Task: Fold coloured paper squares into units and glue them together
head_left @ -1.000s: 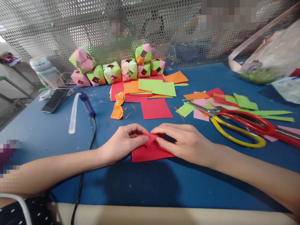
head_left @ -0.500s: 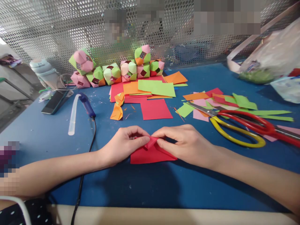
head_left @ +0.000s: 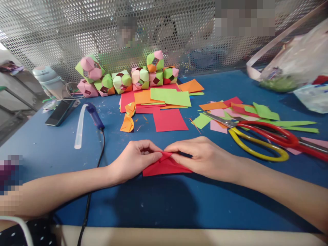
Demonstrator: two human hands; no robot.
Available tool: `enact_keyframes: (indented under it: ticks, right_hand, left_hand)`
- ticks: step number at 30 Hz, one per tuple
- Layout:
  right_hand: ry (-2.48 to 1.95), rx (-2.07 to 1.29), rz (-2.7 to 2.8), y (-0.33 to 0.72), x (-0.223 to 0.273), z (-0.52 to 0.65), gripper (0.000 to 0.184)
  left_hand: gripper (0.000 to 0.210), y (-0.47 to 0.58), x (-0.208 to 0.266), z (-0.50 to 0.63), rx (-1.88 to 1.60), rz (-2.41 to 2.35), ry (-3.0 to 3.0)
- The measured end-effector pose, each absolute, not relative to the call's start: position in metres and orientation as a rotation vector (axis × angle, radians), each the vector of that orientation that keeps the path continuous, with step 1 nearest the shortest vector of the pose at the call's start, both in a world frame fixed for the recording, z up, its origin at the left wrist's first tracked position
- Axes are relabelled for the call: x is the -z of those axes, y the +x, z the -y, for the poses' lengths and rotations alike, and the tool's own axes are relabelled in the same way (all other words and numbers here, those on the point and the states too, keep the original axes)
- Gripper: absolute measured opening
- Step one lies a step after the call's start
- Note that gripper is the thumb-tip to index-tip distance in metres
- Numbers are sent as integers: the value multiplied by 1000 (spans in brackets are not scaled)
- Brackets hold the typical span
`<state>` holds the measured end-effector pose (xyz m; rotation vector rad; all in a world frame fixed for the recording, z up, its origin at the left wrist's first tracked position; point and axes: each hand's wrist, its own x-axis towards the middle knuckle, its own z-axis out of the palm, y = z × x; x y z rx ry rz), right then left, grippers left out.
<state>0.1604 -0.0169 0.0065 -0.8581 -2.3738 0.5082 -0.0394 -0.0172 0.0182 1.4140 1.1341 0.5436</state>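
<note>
A red sheet of paper (head_left: 165, 167), partly folded, is held between both hands near the front of the blue table. My left hand (head_left: 135, 157) pinches its upper left part between thumb and fingers. On the other side my right hand (head_left: 202, 155) grips the upper right part, thumb and forefinger on the fold. The far edge of the sheet is creased where the fingertips come close together. Behind the hands lies a flat red paper square (head_left: 171, 120), and left of it are two small folded orange pieces (head_left: 127, 123).
A glue gun (head_left: 95, 115) with its cord lies left, by a phone (head_left: 59, 112) and a bottle (head_left: 48, 80). Folded paper balls (head_left: 122, 81) line the mesh panel. Coloured sheets (head_left: 176, 97) lie behind; scissors (head_left: 235, 128), paper scraps (head_left: 261, 111) and a plastic bag (head_left: 297, 61) are right.
The folded flap at the top of the red sheet is pressed flatter between my fingertips, and the sheet's near edge has tilted up slightly. Both hands stay in nearly the same place.
</note>
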Motion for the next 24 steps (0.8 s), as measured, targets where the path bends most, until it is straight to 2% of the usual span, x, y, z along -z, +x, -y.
enact_keyframes:
  ticks: [10, 20, 24]
  right_hand:
    - [-1004, -671, 2307, 157, -12, 20, 17]
    - [-941, -550, 2312, 157, -5, 18, 15]
    - [-961, -607, 2304, 160, -6, 18, 16]
  left_hand:
    - [15, -40, -15, 16, -580, -1145, 1639]
    - [16, -40, -19, 16, -544, -1130, 1539]
    - [25, -42, -22, 15, -543, -1064, 1538]
